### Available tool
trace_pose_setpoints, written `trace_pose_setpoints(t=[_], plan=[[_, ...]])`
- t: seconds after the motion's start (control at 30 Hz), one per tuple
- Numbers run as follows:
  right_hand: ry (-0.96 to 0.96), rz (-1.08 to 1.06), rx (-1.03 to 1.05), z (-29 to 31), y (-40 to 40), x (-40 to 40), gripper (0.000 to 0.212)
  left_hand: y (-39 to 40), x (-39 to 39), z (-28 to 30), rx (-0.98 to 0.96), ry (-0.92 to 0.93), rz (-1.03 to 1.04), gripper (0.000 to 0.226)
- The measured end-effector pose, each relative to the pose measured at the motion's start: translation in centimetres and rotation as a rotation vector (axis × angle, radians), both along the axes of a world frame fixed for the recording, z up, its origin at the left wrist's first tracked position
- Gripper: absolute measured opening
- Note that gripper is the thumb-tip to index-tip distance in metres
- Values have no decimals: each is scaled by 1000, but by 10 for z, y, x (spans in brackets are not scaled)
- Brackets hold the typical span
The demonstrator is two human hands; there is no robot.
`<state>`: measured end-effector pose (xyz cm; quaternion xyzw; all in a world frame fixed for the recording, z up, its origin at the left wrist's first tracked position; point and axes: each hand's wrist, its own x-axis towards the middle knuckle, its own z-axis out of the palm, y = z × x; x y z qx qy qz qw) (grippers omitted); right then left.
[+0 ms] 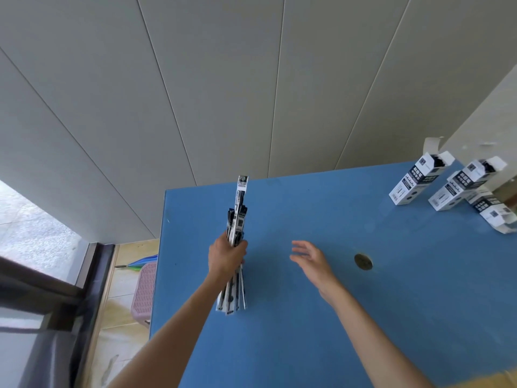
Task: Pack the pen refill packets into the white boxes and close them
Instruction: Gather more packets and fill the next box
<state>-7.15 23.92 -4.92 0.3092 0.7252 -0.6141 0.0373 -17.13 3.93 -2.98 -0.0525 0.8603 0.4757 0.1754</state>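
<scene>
Upright packet bundle (236,242) above table; three open white boxes (416,182) far right

Both bare forearms reach out over the blue table (363,317). The left hand (227,257) is near the table's left edge, fist closed around the middle of a bundle of refill packets (237,228), knuckles up, wrist straight. The right hand (312,261) hovers above the table's middle, holding nothing, palm turned leftward, fingers (298,247) loosely spread and slightly curled.
</scene>
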Motion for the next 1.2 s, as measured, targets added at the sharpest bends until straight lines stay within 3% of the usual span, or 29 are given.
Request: trace_pose_setpoints(t=[0.2, 0.37, 0.5, 0.73, 0.97, 1.2], plan=[[7, 15, 15, -4, -12, -6, 31, -22, -23, 13, 253, -26, 43, 36], [10, 19, 26, -1, -16, -7, 30, -30, -30, 27, 430, 16, 53, 30], [15, 18, 31, 1, -19, -9, 29, -33, -30, 31, 392, 115, 130, 15], [27, 12, 35, 0, -26, -6, 30, -37, -17, 40, 398, 346, 162, 23], [3, 6, 47, 0, -30, 5, 30, -47, -5, 15, 400, 222, 117, 43], [-12, -10, 49, 5, -25, 10, 29, -57, -8, 1, 273, 236, 69, 33]])
